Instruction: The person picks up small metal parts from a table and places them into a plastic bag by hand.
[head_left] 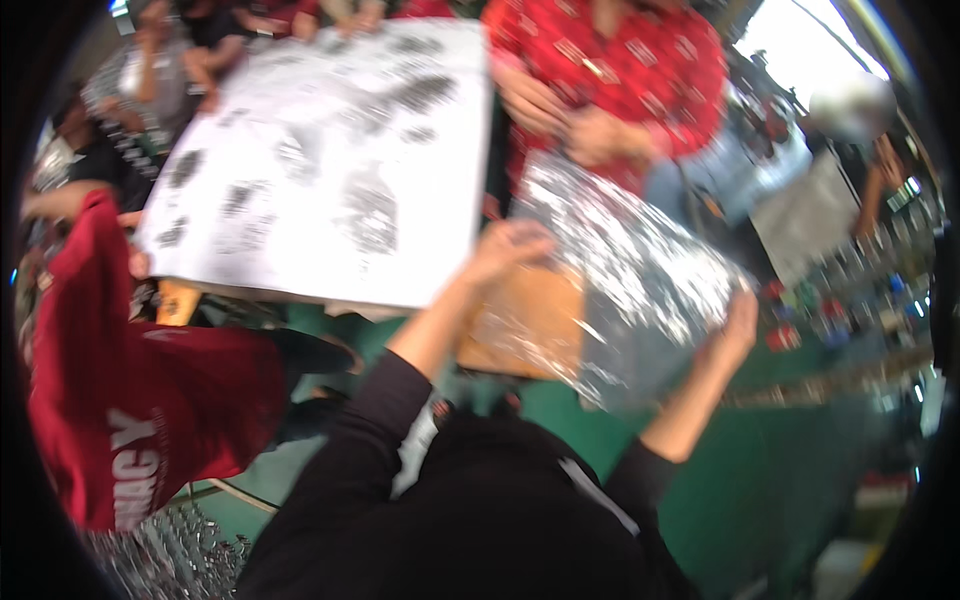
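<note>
A shiny clear plastic bag (650, 280) is spread out in front of me, smeared by motion. Its right edge is held by my right hand (735, 325), with the fingers closed at the rim. My left hand (505, 248) is at the bag's upper left edge, fingers curled and pressed on it, though blurred. Under the bag's left part shows a flat brown panel (530, 315), perhaps a board or tabletop. Across from me, a person in a red patterned shirt (610, 60) has both hands (590, 130) together just above the bag's far end.
To the left lies a large white sheet (330, 170) with dark blotches, several people around its far and left edges. A person in a dark red top (180, 400) leans in near my left arm. The floor (760, 470) is green. Blurred small items (840, 310) sit at the right.
</note>
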